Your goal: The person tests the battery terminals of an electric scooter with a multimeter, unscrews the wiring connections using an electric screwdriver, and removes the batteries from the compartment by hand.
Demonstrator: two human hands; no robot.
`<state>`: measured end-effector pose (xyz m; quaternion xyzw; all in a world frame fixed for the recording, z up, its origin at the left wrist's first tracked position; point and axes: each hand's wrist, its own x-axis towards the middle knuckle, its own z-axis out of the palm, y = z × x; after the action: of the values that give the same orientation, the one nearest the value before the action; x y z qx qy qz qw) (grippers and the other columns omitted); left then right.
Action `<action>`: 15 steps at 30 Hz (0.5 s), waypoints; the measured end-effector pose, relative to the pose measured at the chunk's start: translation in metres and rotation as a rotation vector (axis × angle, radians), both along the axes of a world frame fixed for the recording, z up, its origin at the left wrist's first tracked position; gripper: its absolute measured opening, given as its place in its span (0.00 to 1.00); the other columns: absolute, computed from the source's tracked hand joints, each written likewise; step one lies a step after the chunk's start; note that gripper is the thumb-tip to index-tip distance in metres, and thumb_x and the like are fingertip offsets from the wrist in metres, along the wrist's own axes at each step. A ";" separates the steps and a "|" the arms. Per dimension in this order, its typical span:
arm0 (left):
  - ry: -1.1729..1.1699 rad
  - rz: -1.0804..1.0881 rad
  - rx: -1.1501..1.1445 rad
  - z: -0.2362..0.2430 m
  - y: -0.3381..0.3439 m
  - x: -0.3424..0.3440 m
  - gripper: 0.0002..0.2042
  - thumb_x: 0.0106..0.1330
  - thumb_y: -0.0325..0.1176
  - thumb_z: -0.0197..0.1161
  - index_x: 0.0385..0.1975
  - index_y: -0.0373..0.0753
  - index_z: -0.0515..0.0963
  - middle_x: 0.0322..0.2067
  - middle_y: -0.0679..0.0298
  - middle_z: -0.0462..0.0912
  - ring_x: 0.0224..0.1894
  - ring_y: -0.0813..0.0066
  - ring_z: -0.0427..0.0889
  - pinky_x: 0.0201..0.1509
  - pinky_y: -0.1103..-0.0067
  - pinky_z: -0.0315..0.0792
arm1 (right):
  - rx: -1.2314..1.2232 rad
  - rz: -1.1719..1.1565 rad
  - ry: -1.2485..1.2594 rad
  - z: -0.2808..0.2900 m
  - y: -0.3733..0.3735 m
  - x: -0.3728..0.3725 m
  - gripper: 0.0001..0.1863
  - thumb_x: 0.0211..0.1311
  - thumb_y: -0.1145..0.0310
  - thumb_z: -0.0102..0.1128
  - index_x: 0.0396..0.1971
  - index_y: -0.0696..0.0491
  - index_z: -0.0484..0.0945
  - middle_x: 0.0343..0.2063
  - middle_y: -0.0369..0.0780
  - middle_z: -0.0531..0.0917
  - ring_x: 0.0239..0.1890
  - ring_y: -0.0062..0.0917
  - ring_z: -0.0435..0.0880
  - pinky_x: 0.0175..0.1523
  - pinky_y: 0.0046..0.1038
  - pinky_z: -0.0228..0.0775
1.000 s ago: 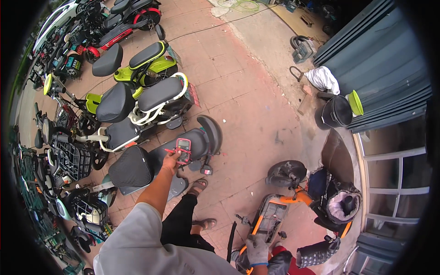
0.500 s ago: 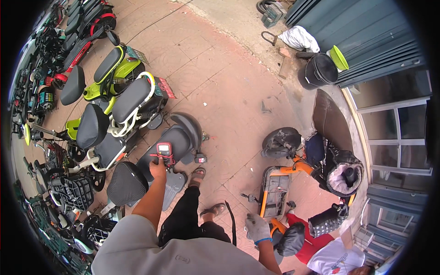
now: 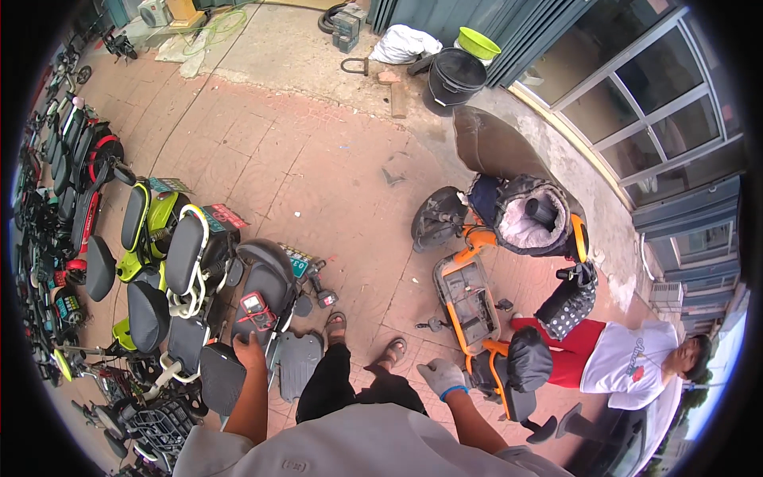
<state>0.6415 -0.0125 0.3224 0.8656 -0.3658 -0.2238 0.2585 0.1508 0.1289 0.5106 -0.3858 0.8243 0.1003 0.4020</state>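
Note:
My bare left hand (image 3: 249,351) is by the front of a black scooter seat (image 3: 269,278), just short of a red multimeter (image 3: 256,308). The meter lies on that seat with a red lead across it. Whether my fingers there hold anything is hidden. My right hand (image 3: 442,377), in a grey-white glove with a blue cuff, hangs with curled fingers and nothing visible in it. Ahead of it stands an orange scooter (image 3: 455,298) with its floor compartment uncovered. A cordless drill (image 3: 320,285) with a red-and-black battery rests on the paving behind the black scooter.
Scooters and bikes crowd the left, among them a lime-green one (image 3: 159,219). A person (image 3: 632,362) in a white shirt and red trousers is beyond the orange scooter. A black bucket (image 3: 453,79), green basin (image 3: 478,43) and white sack (image 3: 404,44) stand along the shutter wall.
The view has swung, shifting most things leftward and showing more of the person at right. My left hand has drawn back slightly from the multimeter, which stays on the seat.

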 end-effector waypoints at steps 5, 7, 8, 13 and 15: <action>0.424 -0.276 -0.193 0.093 -0.015 -0.085 0.13 0.70 0.29 0.68 0.48 0.27 0.80 0.40 0.57 0.88 0.42 0.74 0.85 0.50 0.75 0.78 | -0.058 -0.046 -0.075 -0.006 0.041 -0.031 0.31 0.68 0.37 0.58 0.43 0.53 0.90 0.44 0.51 0.89 0.50 0.48 0.87 0.57 0.45 0.77; 0.462 -0.484 -0.212 0.111 -0.028 -0.122 0.12 0.69 0.27 0.69 0.48 0.29 0.80 0.39 0.59 0.87 0.40 0.75 0.85 0.48 0.76 0.79 | -0.094 -0.117 -0.077 -0.022 0.063 -0.044 0.30 0.68 0.38 0.58 0.43 0.52 0.90 0.44 0.51 0.89 0.50 0.48 0.87 0.57 0.46 0.77; 0.490 -0.580 -0.236 0.139 -0.034 -0.156 0.11 0.69 0.26 0.69 0.48 0.30 0.80 0.38 0.59 0.87 0.40 0.75 0.85 0.47 0.76 0.79 | -0.101 -0.160 -0.082 -0.029 0.073 -0.051 0.29 0.69 0.39 0.58 0.43 0.52 0.90 0.45 0.51 0.89 0.51 0.47 0.87 0.57 0.46 0.77; 0.230 -1.241 -0.469 0.301 -0.062 -0.328 0.15 0.65 0.24 0.68 0.51 0.33 0.79 0.43 0.52 0.86 0.43 0.55 0.86 0.51 0.68 0.80 | -0.228 -0.283 -0.118 -0.047 0.137 -0.095 0.26 0.69 0.44 0.60 0.46 0.52 0.89 0.46 0.49 0.89 0.51 0.47 0.87 0.58 0.44 0.77; 0.100 -1.464 -0.651 0.342 -0.081 -0.395 0.16 0.64 0.23 0.66 0.52 0.34 0.79 0.49 0.50 0.83 0.52 0.46 0.82 0.58 0.62 0.77 | -0.296 -0.380 -0.018 -0.059 0.170 -0.118 0.24 0.67 0.46 0.62 0.48 0.51 0.89 0.47 0.49 0.89 0.52 0.46 0.87 0.59 0.43 0.78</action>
<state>0.2469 -0.0934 0.6645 0.2759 -0.8756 -0.2571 0.3018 0.0331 0.2993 0.4514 -0.2795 0.8842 -0.1023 0.3600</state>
